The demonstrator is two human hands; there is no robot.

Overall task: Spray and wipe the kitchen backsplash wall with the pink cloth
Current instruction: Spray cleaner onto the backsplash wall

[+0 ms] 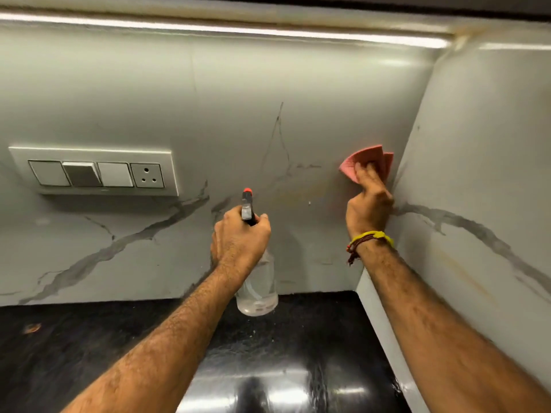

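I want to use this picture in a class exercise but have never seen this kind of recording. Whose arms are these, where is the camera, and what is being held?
There is no machine here. A person wears a wide-angle camera on the head, so you look forward and down along both bare arms. The left hand grips a clear spray bottle with a red nozzle, aimed at the marbled backsplash wall. The right hand presses a pink cloth against that wall near the corner. Below lies a dark glossy countertop. A switch panel sits on the wall at left.

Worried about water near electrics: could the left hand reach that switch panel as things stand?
Probably yes, though not freely: the left hand is closed around the spray bottle. Nothing stands between it and the switch panel to its left.
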